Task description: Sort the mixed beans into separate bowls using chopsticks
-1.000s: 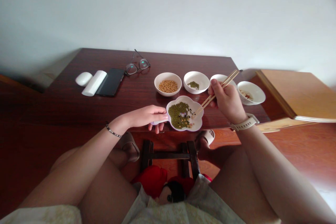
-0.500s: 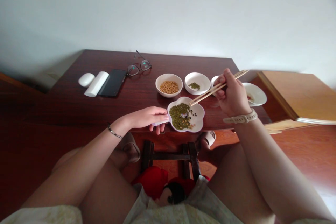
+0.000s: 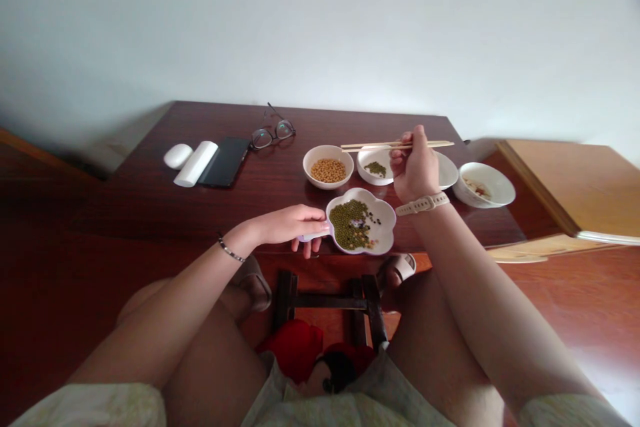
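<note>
My left hand [image 3: 305, 227] is closed round the handle of a white flower-shaped dish [image 3: 384, 227] at the table's front edge. Green beans [image 3: 347, 213] fill its left side, with some dark and pale beans mixed in toward the right. My right hand [image 3: 415, 163] grips a pair of wooden chopsticks [image 3: 365, 147], their tips pointing left above the gap between two white bowls. One bowl [image 3: 315, 177] holds yellow soybeans [image 3: 327, 170]; the other bowl [image 3: 367, 178] holds a few green beans [image 3: 376, 168]. Whether the tips pinch a bean is too small to tell.
Partly behind my right hand stands a third white bowl [image 3: 447, 172]. Farther right, another bowl [image 3: 495, 187] has some pale and reddish bits inside. Eyeglasses [image 3: 273, 137], a black tablet-like slab [image 3: 227, 163], a white cylinder [image 3: 196, 164] and a white rounded case [image 3: 177, 156] lie at left.
My right hand has swung the chopsticks up and away from the flower-shaped dish, turning their tips left over the bowls. The left hand keeps its hold on the handle. The view has shifted slightly.
</note>
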### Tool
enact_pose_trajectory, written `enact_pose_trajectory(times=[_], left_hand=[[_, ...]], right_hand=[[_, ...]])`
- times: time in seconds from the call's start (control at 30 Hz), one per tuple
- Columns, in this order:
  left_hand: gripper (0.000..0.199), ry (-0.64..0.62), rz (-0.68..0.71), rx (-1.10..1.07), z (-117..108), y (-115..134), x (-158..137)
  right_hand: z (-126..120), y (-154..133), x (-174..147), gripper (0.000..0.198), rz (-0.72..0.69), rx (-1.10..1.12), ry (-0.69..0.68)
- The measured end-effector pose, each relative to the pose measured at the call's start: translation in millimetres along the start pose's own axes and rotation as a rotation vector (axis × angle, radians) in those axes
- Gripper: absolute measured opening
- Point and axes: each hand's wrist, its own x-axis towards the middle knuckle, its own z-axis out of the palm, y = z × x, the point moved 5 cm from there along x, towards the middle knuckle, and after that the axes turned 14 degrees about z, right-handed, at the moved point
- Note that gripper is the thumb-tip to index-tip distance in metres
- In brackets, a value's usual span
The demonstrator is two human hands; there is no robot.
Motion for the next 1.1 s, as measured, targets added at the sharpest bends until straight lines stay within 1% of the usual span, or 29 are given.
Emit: enact_pose_trajectory(times=[0.1, 0.23, 0.3, 0.4, 0.53, 0.63, 0.7, 0.87, 1.0, 1.1], left_hand=[[0.046, 0.002, 0.006, 0.001, 0, 0, 0], [0.046, 0.005, 0.009, 0.002, 0, 0, -1], [0.045, 0.010, 0.007, 0.004, 0, 1, -1], [0.044, 0.016, 0.001, 0.008, 0, 1, -1], [0.044, 0.016, -0.004, -0.001, 0, 1, -1], [0.044, 0.012, -0.003, -0.001, -1, 0, -1], [0.043, 0.011, -0.002, -0.001, -1, -1, -1], [0.043, 0.004, -0.013, 0.012, -2, -1, -1], [0.043, -0.002, -0.023, 0.030, -1, 0, -1], [0.043, 0.000, -0.021, 0.032, -2, 0, -1]], right_hand=[[4, 3, -1, 0.056, -0.005, -0.021, -0.012], [-3, -1, -4, 0.057, -0.012, -0.028, -0.070], [-9, -5, -8, 0.055, 0.012, -0.016, -0.096], [-17, -8, -21, 0.052, 0.086, 0.001, -0.131], [-23, -10, -43, 0.051, 0.159, -0.150, -0.225], [-31, -10, -55, 0.051, 0.177, -0.223, -0.253], [-36, -11, -60, 0.052, 0.162, -0.276, -0.272], [-46, -17, -67, 0.052, 0.070, -0.408, -0.316], [-47, -19, -73, 0.054, 0.047, -0.513, -0.339], [-48, -17, -74, 0.054, 0.054, -0.536, -0.340]])
